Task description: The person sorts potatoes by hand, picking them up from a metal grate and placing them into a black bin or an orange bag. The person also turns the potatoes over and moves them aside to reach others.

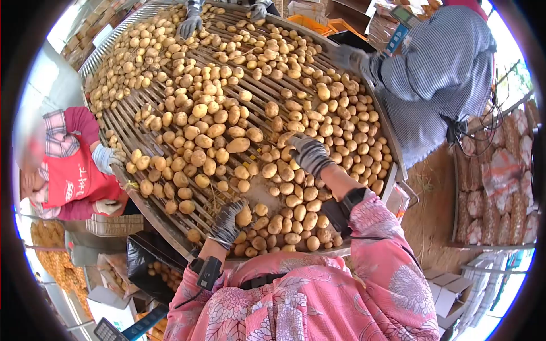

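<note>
My left hand (226,223), in a grey-and-black striped glove, is closed around a potato (243,216) at the near edge of a slatted sorting table (149,101). Further forward and to the right, my right hand (313,156) wears a similar glove. Its fingers are bent against another potato (284,140), with the thumb below it. Loose potatoes (216,130) of mixed sizes surround both hands and cover much of the slats. A denser bed of potatoes (356,125) lies along the right side.
A co-worker in a red apron (71,170) stands at the left, one gloved hand on the rim. Another in checked clothing (438,74) leans in from the right. Gloved hands (191,25) work at the far end. Filled sacks (495,187) are stacked right; a black crate (152,264) stands lower left.
</note>
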`<state>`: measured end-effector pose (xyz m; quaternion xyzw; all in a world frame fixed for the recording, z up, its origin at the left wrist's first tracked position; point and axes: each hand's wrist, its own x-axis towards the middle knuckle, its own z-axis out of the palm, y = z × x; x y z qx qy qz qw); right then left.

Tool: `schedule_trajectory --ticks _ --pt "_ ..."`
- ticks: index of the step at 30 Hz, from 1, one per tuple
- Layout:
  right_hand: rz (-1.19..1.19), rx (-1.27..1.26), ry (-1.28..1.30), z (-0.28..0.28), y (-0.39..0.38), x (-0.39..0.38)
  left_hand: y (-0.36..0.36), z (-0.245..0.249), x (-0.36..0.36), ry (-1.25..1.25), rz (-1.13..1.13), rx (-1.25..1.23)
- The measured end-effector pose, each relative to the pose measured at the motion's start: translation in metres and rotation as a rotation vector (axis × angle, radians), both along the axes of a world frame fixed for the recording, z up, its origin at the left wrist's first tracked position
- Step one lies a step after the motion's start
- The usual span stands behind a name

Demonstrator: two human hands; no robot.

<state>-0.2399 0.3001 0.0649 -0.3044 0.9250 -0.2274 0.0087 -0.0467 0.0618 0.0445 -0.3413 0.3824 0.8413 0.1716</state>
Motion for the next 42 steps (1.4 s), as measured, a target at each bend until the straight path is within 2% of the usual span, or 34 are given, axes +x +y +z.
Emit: schedule_trajectory --ticks 2,3,4,5,6,7,8,10,11,12,14,15,16,18,19,20,22,23,24,25,26,27,28,29,31,32,33,34,36,40,42 --pt "-0.002 0.126 0.035 -0.004 -0.009 -0.010 0.000 -0.016 0.009 0.564 -0.337 -0.796" --pt "-0.001 0.176 0.024 -0.010 -0.014 -0.013 0.000 -0.023 0.007 0.557 -0.328 -0.798" --pt "-0.302 -0.110 -0.451 -0.010 -0.031 -0.015 0.000 -0.032 0.005 0.375 -0.149 -0.454" --pt "-0.255 0.097 -0.371 -0.009 -0.032 -0.005 -0.001 -0.040 0.002 0.193 0.030 -0.110" --pt "-0.205 0.302 -0.286 0.020 -0.036 0.012 0.000 -0.043 0.000 0.011 0.208 0.235" --pt "-0.324 0.294 -0.379 0.005 -0.039 0.004 0.010 -0.019 -0.008 0.016 0.215 0.271" --pt "-0.307 0.298 -0.387 -0.009 -0.037 -0.002 0.012 -0.008 -0.012 0.008 0.232 0.270" --pt "-0.293 0.316 -0.350 -0.016 -0.036 -0.002 0.012 0.008 -0.011 0.096 0.127 0.491" --pt "-0.164 0.419 -0.306 -0.012 -0.035 -0.004 0.015 0.017 -0.015 0.111 0.107 0.454" --pt "-0.204 0.351 -0.391 -0.046 -0.034 -0.018 0.014 0.017 -0.016 0.106 0.117 0.445" --pt "0.000 0.393 -0.353 -0.030 -0.025 -0.019 0.013 0.017 -0.019 0.164 0.080 0.353" --pt "0.116 0.519 -0.284 -0.009 -0.024 -0.014 0.017 0.040 -0.023 0.034 0.199 0.440" --pt "0.111 0.520 -0.285 -0.005 -0.023 -0.013 0.017 0.038 -0.023 0.033 0.195 0.442" --pt "0.063 0.462 -0.291 -0.001 -0.015 -0.015 0.011 0.026 -0.022 0.204 -0.002 0.078" --pt "0.017 0.319 -0.343 0.011 -0.010 -0.015 0.009 0.023 -0.025 0.226 -0.048 -0.148" --pt "-0.018 0.183 -0.510 0.022 -0.003 -0.015 0.011 0.020 -0.026 0.213 -0.065 -0.133" --pt "-0.035 -0.080 -0.753 0.041 -0.003 0.003 0.021 0.034 -0.028 0.444 -0.078 -0.043" --pt "0.032 -0.319 -0.839 0.056 -0.003 0.023 0.039 0.056 -0.034 0.459 -0.040 0.052" --pt "0.101 -0.562 -0.907 0.065 -0.003 0.041 0.048 0.053 -0.039 0.468 -0.091 0.169" --pt "0.322 -0.536 -0.467 0.037 -0.006 0.042 0.052 0.037 -0.041 0.379 -0.083 0.222" --pt "0.432 -0.563 -0.351 0.017 0.009 0.037 0.055 0.023 -0.041 0.290 -0.076 0.272" --pt "0.196 -0.637 -0.587 0.032 0.020 0.046 0.056 0.025 -0.036 0.272 -0.090 0.145" --pt "-0.044 -0.704 -0.816 0.045 0.034 0.053 0.056 0.034 -0.031 0.275 -0.092 0.146" --pt "-0.015 -0.414 -0.532 0.030 0.058 0.051 0.054 0.045 -0.027 0.293 -0.154 0.124" --pt "-0.158 -0.537 -0.765 -0.046 0.101 0.068 0.039 0.039 -0.014 0.336 -0.261 0.115" --pt "0.018 -0.201 -0.371 -0.011 0.103 0.095 0.028 0.027 -0.004 0.335 -0.261 0.115" --pt "0.070 0.029 -0.385 -0.020 0.108 0.111 0.018 0.016 0.008 0.240 -0.202 0.103" --pt "0.190 0.110 -0.274 -0.021 0.102 0.126 0.013 0.012 0.017 0.144 -0.140 0.091" --pt "0.218 0.387 -0.196 -0.004 0.086 0.142 0.007 0.009 0.031 0.078 -0.052 0.091" --pt "0.214 0.342 -0.231 -0.015 0.076 0.117 0.005 0.010 0.039 -0.086 0.112 0.012" --pt "0.274 0.432 -0.204 -0.009 0.071 0.106 0.004 -0.001 0.041 -0.032 0.116 0.060"
